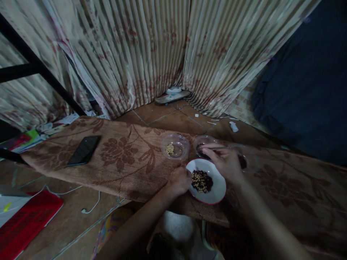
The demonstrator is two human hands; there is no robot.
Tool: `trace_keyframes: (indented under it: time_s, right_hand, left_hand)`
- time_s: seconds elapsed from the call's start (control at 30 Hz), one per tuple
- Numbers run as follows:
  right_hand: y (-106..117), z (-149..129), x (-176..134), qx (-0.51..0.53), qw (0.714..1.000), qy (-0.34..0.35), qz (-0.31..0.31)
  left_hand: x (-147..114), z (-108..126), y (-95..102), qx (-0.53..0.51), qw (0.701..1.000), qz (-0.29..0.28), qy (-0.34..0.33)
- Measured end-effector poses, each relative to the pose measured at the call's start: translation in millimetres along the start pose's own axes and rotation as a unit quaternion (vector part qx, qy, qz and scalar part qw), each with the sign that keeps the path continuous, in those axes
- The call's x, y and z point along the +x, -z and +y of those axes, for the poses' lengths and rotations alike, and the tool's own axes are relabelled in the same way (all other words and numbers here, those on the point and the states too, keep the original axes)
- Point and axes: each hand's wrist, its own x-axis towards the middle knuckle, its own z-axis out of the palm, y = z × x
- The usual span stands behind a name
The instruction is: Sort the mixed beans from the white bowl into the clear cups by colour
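A white bowl with a red rim (219, 189) holds a mix of yellow soybeans and dark beans (202, 181). My left hand (179, 180) is closed at the bowl's left edge, gripping its rim. Above the far side of the bowl is my right hand (227, 162), its fingers pinched together over a clear plastic bowl (205, 138) with dark beans inside. Whatever the pinch holds is too small and blurred to name. To the left stands another clear bowl (180, 148) with a small heap of soybeans (170, 149). A third clear bowl (251, 159) with dark red beans is partly behind my right hand.
A brown flowered cloth (119, 173) covers the long narrow table. A black phone (84, 150) lies at its left. Beyond are striped curtains (151, 47), a skateboard (173, 96) and white scraps on the tiled floor. A red item (35, 216) and a white cable (97, 202) lie lower left.
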Motion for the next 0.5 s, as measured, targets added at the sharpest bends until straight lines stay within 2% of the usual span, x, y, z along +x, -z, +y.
trace_keyframes:
  time_s: [0.13,0.23,0.37,0.5]
  right_hand:
    - [28,13,-32,0.037,0.995,-0.089,-0.008]
    - [41,27,-50,0.027,0.992,-0.123,-0.017]
    - [49,40,-58,0.011,0.988,-0.127,-0.081]
    - [53,44,-59,-0.02,0.988,-0.116,-0.104]
  left_hand:
    - [-1,0,-0.3,0.001,1.0,0.006,-0.001]
    - [-4,3,3.8,-0.001,1.0,-0.01,0.002]
    - [-4,6,7.2,0.001,1.0,-0.012,0.019]
    - [-3,7,7.1,0.011,1.0,-0.015,0.018]
